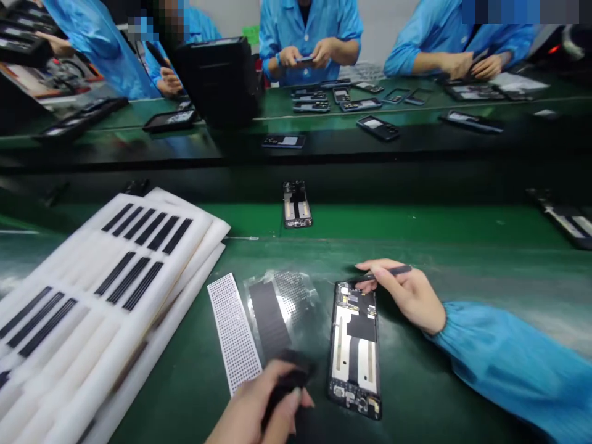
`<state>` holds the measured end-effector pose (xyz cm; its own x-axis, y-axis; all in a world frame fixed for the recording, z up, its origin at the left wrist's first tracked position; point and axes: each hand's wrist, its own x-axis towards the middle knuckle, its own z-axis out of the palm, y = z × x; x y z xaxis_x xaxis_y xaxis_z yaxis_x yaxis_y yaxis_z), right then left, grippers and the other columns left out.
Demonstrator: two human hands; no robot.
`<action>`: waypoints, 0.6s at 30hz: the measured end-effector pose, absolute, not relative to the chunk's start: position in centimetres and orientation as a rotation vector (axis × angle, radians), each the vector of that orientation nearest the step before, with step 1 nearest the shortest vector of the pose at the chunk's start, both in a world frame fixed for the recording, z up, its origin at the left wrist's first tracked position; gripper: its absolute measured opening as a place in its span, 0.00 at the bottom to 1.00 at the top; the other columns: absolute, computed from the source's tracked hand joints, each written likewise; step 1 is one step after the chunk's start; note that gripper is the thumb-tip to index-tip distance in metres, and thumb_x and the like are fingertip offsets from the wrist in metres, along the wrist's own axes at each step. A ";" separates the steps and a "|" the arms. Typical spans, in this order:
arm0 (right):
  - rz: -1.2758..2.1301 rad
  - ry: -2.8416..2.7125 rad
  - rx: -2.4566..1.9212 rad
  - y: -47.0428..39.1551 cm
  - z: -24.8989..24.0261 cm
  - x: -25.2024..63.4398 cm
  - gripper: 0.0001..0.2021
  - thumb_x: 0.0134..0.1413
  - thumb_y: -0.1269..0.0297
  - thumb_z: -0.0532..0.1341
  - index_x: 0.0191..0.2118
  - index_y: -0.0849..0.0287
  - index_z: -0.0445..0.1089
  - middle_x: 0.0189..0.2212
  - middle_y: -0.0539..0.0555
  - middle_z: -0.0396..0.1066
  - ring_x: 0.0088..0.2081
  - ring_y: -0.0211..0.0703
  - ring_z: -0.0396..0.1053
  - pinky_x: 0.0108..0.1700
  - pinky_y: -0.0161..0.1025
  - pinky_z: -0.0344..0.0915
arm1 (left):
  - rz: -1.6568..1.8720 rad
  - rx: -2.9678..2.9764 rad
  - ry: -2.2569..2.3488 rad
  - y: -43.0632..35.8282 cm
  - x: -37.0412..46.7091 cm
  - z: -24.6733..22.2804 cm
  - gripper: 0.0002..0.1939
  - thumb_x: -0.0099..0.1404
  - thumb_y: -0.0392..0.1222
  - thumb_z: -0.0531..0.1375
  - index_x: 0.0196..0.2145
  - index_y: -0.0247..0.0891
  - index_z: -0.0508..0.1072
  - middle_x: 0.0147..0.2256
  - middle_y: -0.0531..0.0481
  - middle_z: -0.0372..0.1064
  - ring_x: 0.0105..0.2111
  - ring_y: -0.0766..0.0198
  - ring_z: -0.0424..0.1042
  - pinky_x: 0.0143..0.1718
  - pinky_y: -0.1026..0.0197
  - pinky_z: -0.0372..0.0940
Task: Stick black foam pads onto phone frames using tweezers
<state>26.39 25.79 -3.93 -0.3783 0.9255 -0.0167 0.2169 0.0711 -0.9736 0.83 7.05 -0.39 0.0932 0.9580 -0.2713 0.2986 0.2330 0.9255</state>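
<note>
An opened phone [355,351] lies on the green bench with its inner parts showing. At its top edge is my right hand [407,293], closed around slim black tweezers [393,271] whose tip points left, over the phone's upper end. My left hand [259,407], low in the view, is closed on a dark item [289,379] too blurred to name. Just beyond that hand lie a white sheet of small dots [235,333] and a clear bag [296,296] with a dark strip sheet [271,314].
Stacked white foam trays [185,271] holding black strips fill the left side. Another opened phone [297,203] lies farther back. A raised shelf [231,145] crosses behind, bearing several phones. Co-workers in blue sleeves [309,37] handle phones beyond it.
</note>
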 end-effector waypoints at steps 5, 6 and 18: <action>1.351 -1.683 -1.116 25.9 -4.0 26.4 0.24 0.65 0.44 0.57 0.33 0.60 0.79 0.30 0.58 0.80 0.30 0.45 0.79 0.36 0.39 0.78 | 0.704 2.021 1.148 10.0 1.5 -1.2 0.12 0.70 0.37 0.55 0.51 0.40 0.68 0.41 0.47 0.77 0.38 0.61 0.77 0.39 0.60 0.73; 1.362 -1.675 -1.107 25.9 -4.1 26.4 0.23 0.66 0.45 0.57 0.34 0.60 0.78 0.31 0.58 0.80 0.30 0.45 0.79 0.36 0.39 0.78 | 0.655 2.119 1.127 10.4 1.6 -1.2 0.13 0.73 0.41 0.52 0.53 0.39 0.67 0.42 0.45 0.77 0.39 0.60 0.77 0.40 0.58 0.73; 0.784 -1.850 -0.847 25.0 -3.9 29.1 0.10 0.67 0.61 0.57 0.44 0.56 0.76 0.35 0.57 0.79 0.36 0.46 0.77 0.39 0.43 0.74 | 0.696 2.696 1.075 10.7 3.5 -1.9 0.11 0.69 0.34 0.58 0.48 0.34 0.76 0.44 0.47 0.79 0.34 0.63 0.72 0.28 0.62 0.72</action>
<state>29.15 25.02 -3.94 -0.3353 0.8132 0.4757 0.2238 0.5593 -0.7982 3.54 10.72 -1.85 0.6342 0.6829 0.3625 0.6101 -0.7301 0.3079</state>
